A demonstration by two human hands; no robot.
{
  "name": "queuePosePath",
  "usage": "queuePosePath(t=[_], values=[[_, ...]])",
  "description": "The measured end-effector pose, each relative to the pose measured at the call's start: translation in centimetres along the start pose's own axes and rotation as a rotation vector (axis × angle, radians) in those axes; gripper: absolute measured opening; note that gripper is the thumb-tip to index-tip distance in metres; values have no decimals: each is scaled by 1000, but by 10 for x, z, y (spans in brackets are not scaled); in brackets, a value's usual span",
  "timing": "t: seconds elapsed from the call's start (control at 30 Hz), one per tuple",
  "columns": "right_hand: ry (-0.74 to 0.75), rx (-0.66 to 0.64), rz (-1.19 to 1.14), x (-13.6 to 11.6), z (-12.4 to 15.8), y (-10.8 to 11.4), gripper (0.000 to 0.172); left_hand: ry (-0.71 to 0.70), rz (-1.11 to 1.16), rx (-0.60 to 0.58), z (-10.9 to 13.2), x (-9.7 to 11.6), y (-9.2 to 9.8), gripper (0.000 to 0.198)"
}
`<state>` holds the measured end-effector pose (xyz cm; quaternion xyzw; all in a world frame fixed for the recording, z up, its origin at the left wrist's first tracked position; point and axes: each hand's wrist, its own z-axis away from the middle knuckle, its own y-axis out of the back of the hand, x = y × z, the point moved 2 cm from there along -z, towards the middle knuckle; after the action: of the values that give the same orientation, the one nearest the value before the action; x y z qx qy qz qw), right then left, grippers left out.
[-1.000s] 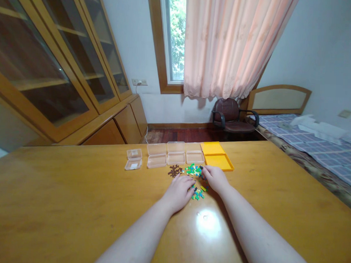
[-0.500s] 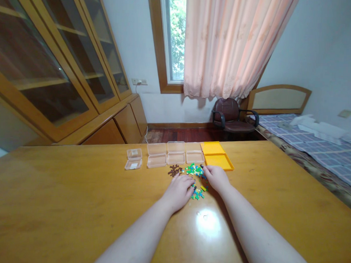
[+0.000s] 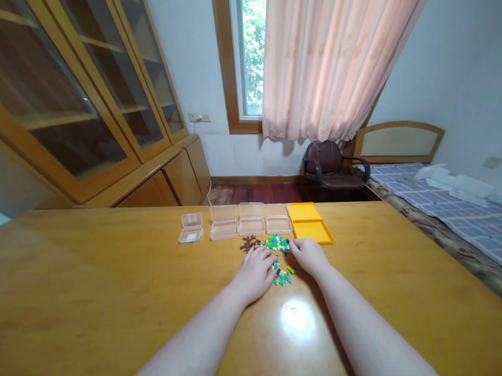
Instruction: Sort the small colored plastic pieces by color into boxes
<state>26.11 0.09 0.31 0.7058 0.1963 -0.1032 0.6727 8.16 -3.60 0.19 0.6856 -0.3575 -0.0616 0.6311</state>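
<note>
Small colourful pieces lie on the wooden table [image 3: 108,282] in a rough ring. Brown pieces [image 3: 249,243] form a cluster at its left, green and mixed ones [image 3: 277,242] at the back, and blue, green and yellow ones [image 3: 283,277] nearer me. My left hand [image 3: 254,275] rests with its fingers apart, between the brown pieces and the front cluster. At the right edge of the back cluster, my right hand [image 3: 310,256] has its fingers pressed together; whatever they hold is too small to name. A yellow piece [image 3: 290,269] lies between the hands.
Behind the pieces stand open clear boxes [image 3: 252,227], a smaller clear box [image 3: 190,235] at the left and an open yellow box [image 3: 313,232] at the right. A chair [image 3: 328,163] is beyond the table's far edge.
My right hand's fingertips have shifted slightly downward at the edge of the green pieces and drawn together. My left hand has hardly moved.
</note>
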Motion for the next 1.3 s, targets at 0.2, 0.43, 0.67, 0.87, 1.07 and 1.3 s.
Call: queuePosePath(t=[0.2,0.43,0.67,0.87,1.07,1.3], values=[[107,-51,-26,-7,3,-2,46,30,-37,-29,2,-4,-6,38],[21,15,-79,-5,2,1,44,48,-96,-76,1,-6,-8,48],[51,20,-92,-5,3,-2,43,99,-114,0,1,-9,-4,37],[63,35,-93,-6,3,-3,45,193,-172,101,0,-11,0,30],[69,33,-88,-10,3,-2,43,303,-199,172,-1,-19,0,34],[93,25,-79,-12,4,-3,41,300,-188,73,-5,-24,-8,45]])
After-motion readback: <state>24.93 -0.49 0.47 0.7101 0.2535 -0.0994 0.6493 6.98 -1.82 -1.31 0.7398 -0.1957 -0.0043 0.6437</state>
